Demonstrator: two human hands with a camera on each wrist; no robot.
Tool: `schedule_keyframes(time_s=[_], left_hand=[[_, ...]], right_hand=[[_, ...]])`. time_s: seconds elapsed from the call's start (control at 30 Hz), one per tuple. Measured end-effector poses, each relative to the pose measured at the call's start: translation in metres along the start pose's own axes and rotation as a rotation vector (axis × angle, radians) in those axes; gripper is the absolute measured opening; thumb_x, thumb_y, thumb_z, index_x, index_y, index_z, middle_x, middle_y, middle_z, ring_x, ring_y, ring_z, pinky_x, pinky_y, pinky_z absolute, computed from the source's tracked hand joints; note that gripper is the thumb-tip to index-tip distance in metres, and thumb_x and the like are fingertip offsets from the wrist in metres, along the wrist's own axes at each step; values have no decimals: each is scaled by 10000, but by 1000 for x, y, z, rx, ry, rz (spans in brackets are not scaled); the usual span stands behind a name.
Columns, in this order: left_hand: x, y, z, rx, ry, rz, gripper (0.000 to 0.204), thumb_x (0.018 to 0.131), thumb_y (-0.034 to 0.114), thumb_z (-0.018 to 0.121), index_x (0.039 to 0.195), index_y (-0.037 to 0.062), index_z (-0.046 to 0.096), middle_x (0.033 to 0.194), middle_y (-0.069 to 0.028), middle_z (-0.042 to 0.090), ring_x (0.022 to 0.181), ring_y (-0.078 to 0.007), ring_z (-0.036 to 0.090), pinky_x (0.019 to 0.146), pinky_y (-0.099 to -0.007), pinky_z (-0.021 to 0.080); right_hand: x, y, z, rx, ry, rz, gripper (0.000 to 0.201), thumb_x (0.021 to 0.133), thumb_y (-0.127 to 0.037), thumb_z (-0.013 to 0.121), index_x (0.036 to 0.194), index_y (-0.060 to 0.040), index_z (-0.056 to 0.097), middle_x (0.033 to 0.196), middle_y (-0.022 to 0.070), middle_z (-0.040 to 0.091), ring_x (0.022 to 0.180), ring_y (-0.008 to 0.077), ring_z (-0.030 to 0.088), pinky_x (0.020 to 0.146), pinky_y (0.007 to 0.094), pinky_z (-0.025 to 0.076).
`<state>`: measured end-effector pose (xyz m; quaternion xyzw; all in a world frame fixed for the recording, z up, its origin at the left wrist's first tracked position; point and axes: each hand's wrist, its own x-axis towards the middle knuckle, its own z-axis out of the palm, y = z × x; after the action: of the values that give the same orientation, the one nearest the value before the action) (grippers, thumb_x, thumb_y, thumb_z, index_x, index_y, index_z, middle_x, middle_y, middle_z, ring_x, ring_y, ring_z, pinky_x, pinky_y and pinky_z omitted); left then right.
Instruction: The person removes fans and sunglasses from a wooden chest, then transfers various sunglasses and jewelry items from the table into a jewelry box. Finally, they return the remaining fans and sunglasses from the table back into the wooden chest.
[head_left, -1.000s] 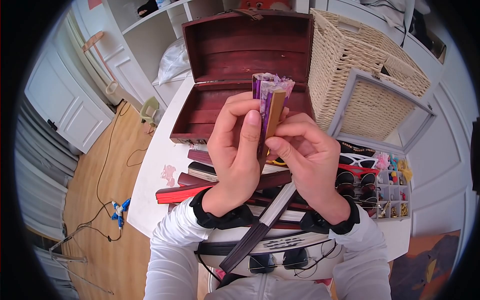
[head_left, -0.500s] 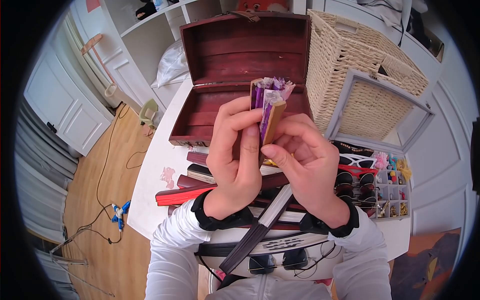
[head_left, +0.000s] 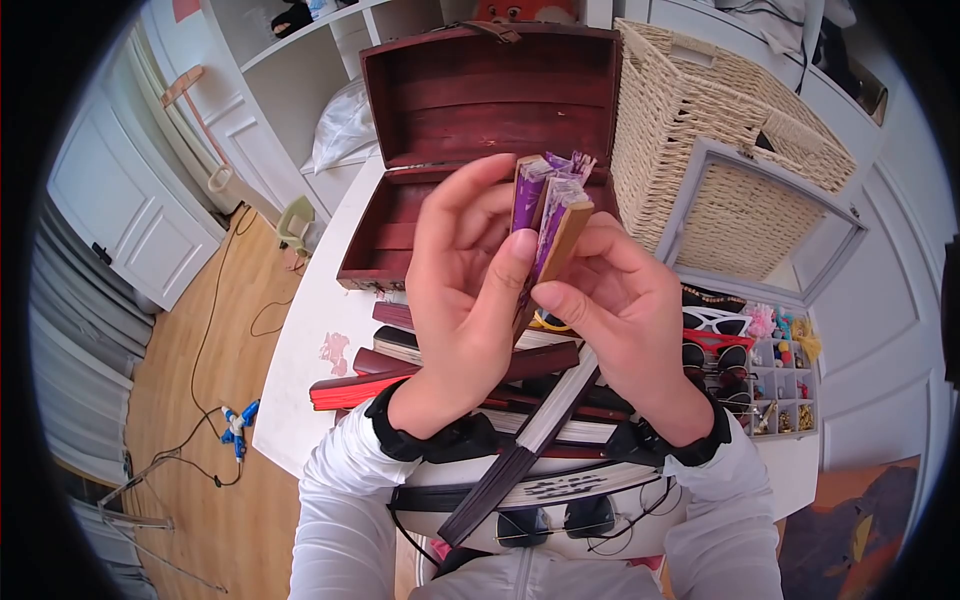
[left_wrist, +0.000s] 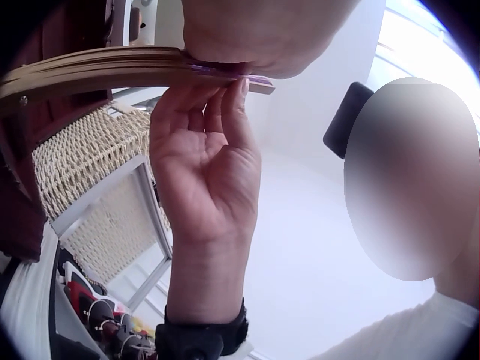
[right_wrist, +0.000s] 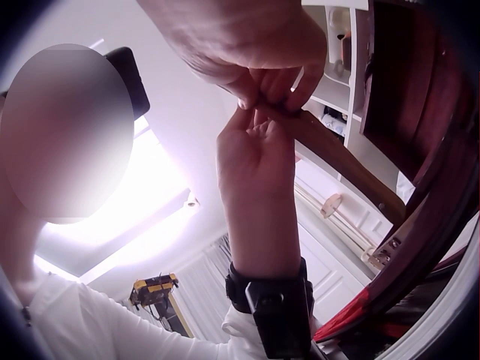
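Both hands hold a folding fan [head_left: 563,245] with purple cloth and light-brown wooden outer sticks, nearly folded, raised above the table. My left hand [head_left: 452,290] steadies it with the thumb against its near side, the forefinger raised and bent beside the top. With thumb and fingers my right hand [head_left: 637,325] pinches the outer stick lower down. In the left wrist view the fan's long wooden edge [left_wrist: 97,69] runs leftward from the right hand's fingertips [left_wrist: 244,86]. Below the hands lie several more folded fans, among them a red one [head_left: 352,390] and a black-and-white one [head_left: 550,412].
Behind the hands an open dark-red chest [head_left: 490,105] stands on the white table [head_left: 300,420]. To its right are a woven basket [head_left: 650,130] and a grey-framed lid [head_left: 690,215] over sunglasses [head_left: 715,355] and small trinkets. More sunglasses [head_left: 525,527] lie at the front edge.
The left forefinger has lifted off the fan and stretched upward. The fan has shifted slightly right and its top leans more to the right. The right hand keeps its pinch.
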<state>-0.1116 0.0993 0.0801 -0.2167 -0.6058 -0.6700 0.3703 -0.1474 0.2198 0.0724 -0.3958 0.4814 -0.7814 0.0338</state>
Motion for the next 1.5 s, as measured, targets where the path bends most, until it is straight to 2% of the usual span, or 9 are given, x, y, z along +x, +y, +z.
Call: schedule_keyframes(time_s=[0.17,0.23,0.47,0.57,0.77,0.83,1.17,1.5], left_hand=[[2,3,-8,-13,-25,-143,341,924,88,504,1231,-52,452,1104,-185,590,1007,-267,604,866,-362,496],[3,5,-8,-50,-7,-198,299,921,86,516,1185,-53,497,1075,-169,607,993,-255,612,855,-352,500],[3,5,-7,-124,-1,-198,291,919,85,517,1180,-45,505,1079,-163,609,973,-236,613,847,-346,494],[4,8,-6,-152,47,-256,297,919,94,518,1183,-43,506,1084,-164,608,971,-228,607,864,-346,480],[6,9,-6,-192,26,-252,309,924,98,503,1199,-42,495,1105,-168,588,1005,-221,581,886,-344,456],[8,7,-10,-221,-52,-292,337,928,113,495,1223,-49,477,1112,-164,581,1028,-221,568,899,-346,444],[13,12,-11,-277,-107,-327,399,933,156,498,1267,-56,446,1008,-87,546,969,-164,513,874,-304,410],[11,8,-14,-361,-93,-327,371,948,152,467,1267,-36,443,1204,-104,528,1043,-151,529,921,-317,413]], right_hand=[[1,-1,-2,-22,-10,9,214,781,35,665,977,61,582,1010,72,528,889,143,606,779,253,501],[1,-1,-3,-52,-33,-5,214,781,33,667,980,60,593,1017,74,533,895,144,604,785,253,499],[2,-3,-4,-28,-51,47,214,787,43,654,991,59,590,1014,71,539,902,137,595,798,256,492],[2,-1,-3,-14,-47,21,210,788,49,650,987,64,587,1018,73,539,901,137,593,791,254,491],[1,-4,-3,33,-22,110,213,795,46,647,997,49,580,987,68,570,902,135,590,778,250,494],[1,-4,-3,27,-11,107,217,797,38,650,1002,42,578,970,64,587,903,133,589,754,245,499],[2,-3,-3,-18,-28,72,212,796,21,660,989,45,576,958,65,587,886,121,580,699,228,500],[4,-4,-6,62,12,167,218,812,-15,665,999,24,560,936,50,597,865,105,577,729,228,489]])
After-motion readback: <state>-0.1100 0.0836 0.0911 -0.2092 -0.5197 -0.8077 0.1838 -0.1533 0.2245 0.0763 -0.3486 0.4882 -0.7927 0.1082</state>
